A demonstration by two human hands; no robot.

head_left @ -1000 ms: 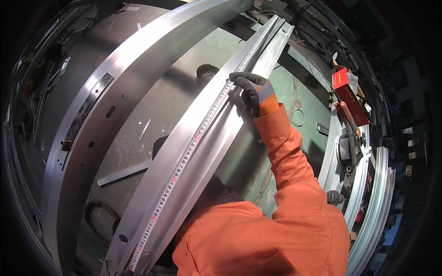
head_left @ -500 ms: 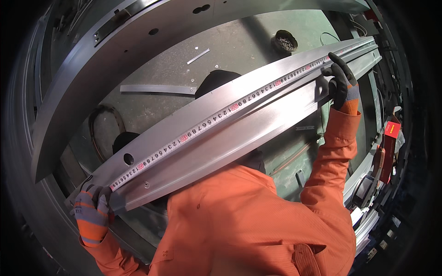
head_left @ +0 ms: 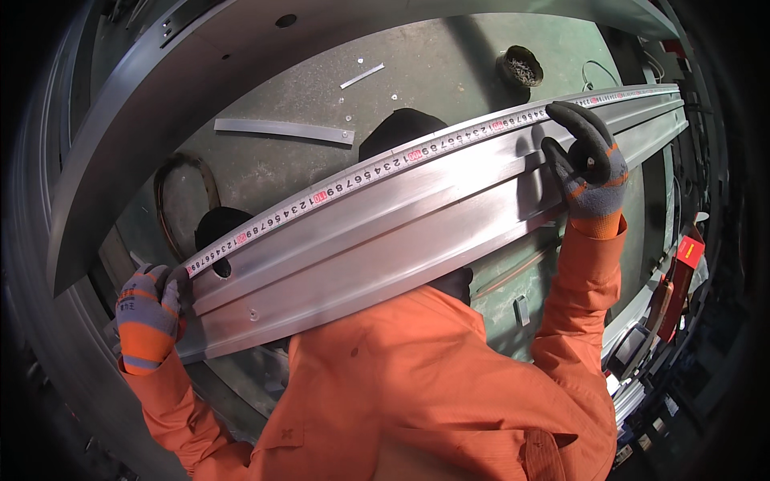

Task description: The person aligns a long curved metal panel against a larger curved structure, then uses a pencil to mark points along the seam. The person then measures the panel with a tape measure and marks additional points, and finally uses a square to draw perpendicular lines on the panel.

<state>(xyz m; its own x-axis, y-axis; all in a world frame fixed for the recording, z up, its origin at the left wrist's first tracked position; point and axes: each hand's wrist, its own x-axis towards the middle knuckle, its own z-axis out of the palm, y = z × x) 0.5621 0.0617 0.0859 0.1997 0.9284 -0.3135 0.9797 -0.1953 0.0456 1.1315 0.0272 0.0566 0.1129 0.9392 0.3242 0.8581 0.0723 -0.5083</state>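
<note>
A long curved metal panel [head_left: 385, 232] lies across in front of my torso, with ridges along its length and a hole near its left end. A white tape measure blade [head_left: 361, 178] with dark and red markings runs along the panel's far edge. At the left end, my gloved left hand [head_left: 151, 311] pinches the blade between thumb and fingers. My gloved right hand [head_left: 591, 164] is over the panel's right part, thumb and fingers curved apart. Its fingertips touch the blade, and the thumb tip is by the panel's surface. The blade's far right end is indistinct.
A larger curved metal piece [head_left: 184, 104] arches beyond the panel. On the floor lie a flat metal strip [head_left: 285, 132], a smaller strip [head_left: 362, 76] and a round container of small pieces [head_left: 520, 67]. A red box [head_left: 690, 251] stands among clutter at the right.
The tape measure blade has shifted from the panel's middle ridge to its far edge. My right hand's fingers have bent from pointing outward to curving over the blade. My left hand moved slightly away.
</note>
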